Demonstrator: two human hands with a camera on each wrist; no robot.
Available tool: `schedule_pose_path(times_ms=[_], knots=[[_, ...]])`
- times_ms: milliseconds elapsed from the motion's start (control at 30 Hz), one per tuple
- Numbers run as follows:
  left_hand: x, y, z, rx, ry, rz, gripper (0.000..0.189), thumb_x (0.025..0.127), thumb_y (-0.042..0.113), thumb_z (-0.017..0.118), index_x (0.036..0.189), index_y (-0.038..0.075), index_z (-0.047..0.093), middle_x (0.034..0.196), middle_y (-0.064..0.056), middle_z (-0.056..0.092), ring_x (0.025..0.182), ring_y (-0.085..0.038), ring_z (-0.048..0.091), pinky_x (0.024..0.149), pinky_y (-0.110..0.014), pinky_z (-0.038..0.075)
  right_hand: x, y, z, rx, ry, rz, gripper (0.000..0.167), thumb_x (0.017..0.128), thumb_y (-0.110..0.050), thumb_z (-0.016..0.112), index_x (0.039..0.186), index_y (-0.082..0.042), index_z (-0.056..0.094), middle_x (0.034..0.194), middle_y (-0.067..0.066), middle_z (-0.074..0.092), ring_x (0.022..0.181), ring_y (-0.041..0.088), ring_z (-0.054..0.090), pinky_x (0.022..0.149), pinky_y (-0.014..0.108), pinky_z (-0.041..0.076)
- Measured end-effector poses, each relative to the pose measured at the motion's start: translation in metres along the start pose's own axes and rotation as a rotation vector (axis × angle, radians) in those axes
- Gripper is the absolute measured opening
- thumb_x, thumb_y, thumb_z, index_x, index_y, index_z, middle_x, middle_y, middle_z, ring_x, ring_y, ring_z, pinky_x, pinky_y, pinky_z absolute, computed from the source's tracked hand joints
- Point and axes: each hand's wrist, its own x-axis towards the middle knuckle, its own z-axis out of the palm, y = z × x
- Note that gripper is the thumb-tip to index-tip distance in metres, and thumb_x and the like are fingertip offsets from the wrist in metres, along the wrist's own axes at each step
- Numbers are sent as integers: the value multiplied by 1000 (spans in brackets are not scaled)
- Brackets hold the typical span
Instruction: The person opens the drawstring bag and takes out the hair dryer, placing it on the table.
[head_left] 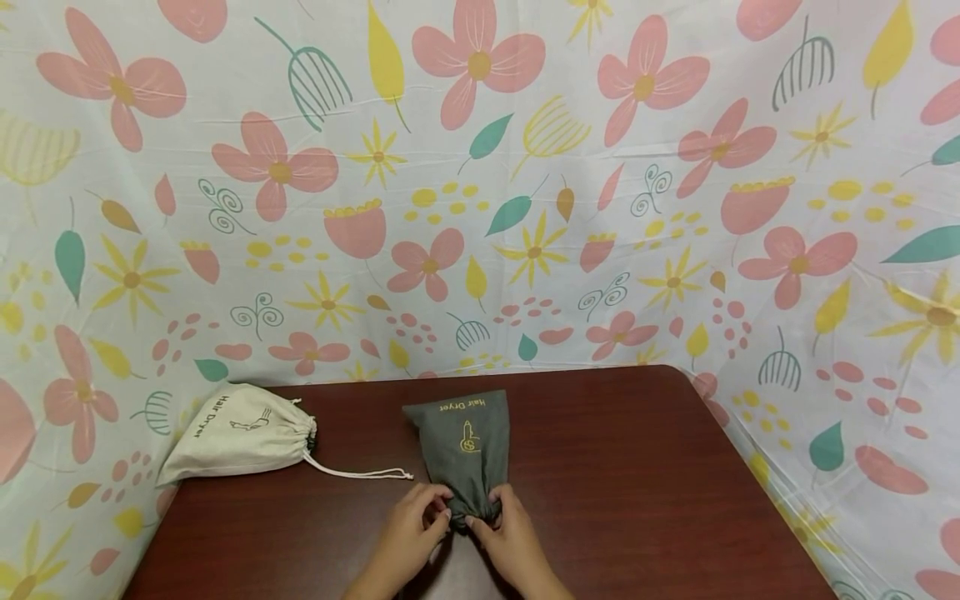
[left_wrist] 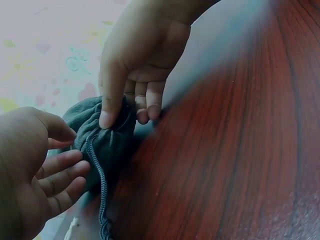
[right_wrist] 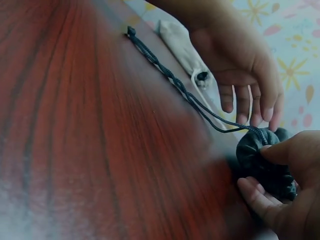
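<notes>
A dark grey drawstring bag (head_left: 468, 450) lies on the table, printed with "Hair Dryer" and a yellow dryer picture. Its gathered mouth is at the near end, between the two hands. My left hand (head_left: 408, 533) has thumb and forefinger at the left edge of the mouth, its other fingers loosely bent. The right hand (head_left: 513, 533) pinches the other side, its thumb (left_wrist: 106, 117) lying over the pleats in the left wrist view. From the mouth hangs a knotted grey cord (right_wrist: 172, 80), plain in the right wrist view. What is inside the bag is hidden.
A cream drawstring bag (head_left: 247, 433), also printed "Hair Dryer", lies at the table's left, its white cord (head_left: 360, 474) trailing right. The dark red wooden table (head_left: 637, 483) meets a flower-printed cloth (head_left: 525, 208) at the back and sides.
</notes>
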Motion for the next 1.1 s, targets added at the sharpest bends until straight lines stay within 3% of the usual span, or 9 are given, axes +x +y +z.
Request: schedule_pose_path(times_ms=[300,500,700,867,1100], knots=[[3,-2,7,72,41,14,32,89,10,73,120,16,67,95,2,61,81,-4,59,68,-20,49,12,1,2,32,35,-9,41,91,-26,76,111,-5,47,93,9,57,56,3,57,53,23,49],[8,-2,15,106,99,35,37,86,9,74,122,15,68,96,-3,61,80,-7,59,68,-21,47,19,1,3,76,30,13,46,92,-30,75,116,-3,46,82,7,61,49,7,59,48,25,50],[15,-1,19,108,104,-32,37,88,11,74,124,15,66,93,-2,59,78,-8,57,67,-21,46,25,3,4,87,20,36,48,96,-31,70,124,-3,45,82,9,63,53,10,61,51,25,51],[18,-2,20,92,82,-103,40,89,15,74,128,16,64,98,-4,62,82,-9,59,68,-22,47,28,3,5,92,33,15,48,96,-30,70,127,-2,47,97,12,63,70,10,62,60,23,51],[23,-5,24,101,112,-124,41,88,15,74,128,16,65,98,-4,64,83,-10,59,68,-24,46,31,6,4,98,27,-25,37,101,-16,61,134,-4,49,109,13,60,78,7,61,64,21,51]])
